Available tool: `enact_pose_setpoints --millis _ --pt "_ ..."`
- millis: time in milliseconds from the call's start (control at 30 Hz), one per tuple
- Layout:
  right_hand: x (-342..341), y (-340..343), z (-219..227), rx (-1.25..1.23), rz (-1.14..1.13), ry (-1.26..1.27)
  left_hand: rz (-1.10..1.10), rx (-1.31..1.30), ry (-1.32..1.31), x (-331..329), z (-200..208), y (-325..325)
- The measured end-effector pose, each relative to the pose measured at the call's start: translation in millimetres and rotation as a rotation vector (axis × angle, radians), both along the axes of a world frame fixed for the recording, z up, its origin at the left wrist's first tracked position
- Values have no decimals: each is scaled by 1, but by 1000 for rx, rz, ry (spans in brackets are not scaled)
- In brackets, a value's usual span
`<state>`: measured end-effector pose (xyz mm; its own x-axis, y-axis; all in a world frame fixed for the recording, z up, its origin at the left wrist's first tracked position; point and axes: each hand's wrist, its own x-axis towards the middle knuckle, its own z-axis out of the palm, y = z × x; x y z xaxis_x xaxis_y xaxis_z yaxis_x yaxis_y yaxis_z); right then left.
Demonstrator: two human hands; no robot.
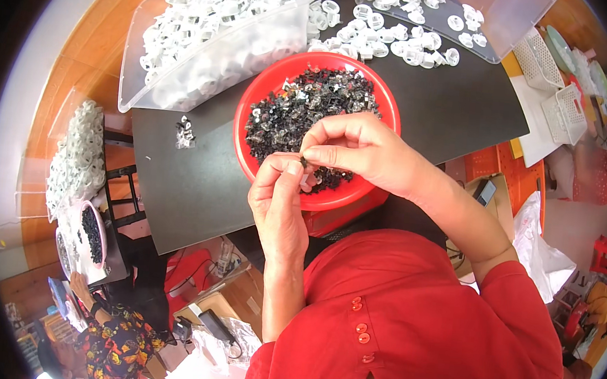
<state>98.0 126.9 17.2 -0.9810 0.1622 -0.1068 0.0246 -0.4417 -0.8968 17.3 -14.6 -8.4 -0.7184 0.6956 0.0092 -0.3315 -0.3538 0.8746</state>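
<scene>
Over the near side of a red basin, my two hands meet fingertip to fingertip. A heap of small black and clear parts fills the basin. My left hand is closed in a pinch, with a small pale piece showing at its fingers. My right hand pinches a tiny dark part against the left fingertips. Fingers cover most of both pieces, so I cannot tell their exact shape or whether they are joined.
A clear bin heaped with white round plastic parts stands at the back left. Loose white parts lie behind the basin, beside another clear bin. A few small pieces rest on the dark table. A co-worker sits at lower left.
</scene>
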Motion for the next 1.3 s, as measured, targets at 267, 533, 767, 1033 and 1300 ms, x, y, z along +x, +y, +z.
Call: enact_pose_setpoints --millis 267,533,767,1033,1300 --pt "5 -8 7 1117 -415 307 40 -47 -30 1 2 1" --pt "3 -3 4 1551 -380 421 61 -88 -1 1 1 0" --pt "6 -3 4 1325 -474 361 9 -121 12 2 4 4" --pt "14 -8 5 1201 -508 219 -56 -48 -257 3 15 11" --pt "12 -10 5 1317 -539 255 -135 9 -401 1 8 7"
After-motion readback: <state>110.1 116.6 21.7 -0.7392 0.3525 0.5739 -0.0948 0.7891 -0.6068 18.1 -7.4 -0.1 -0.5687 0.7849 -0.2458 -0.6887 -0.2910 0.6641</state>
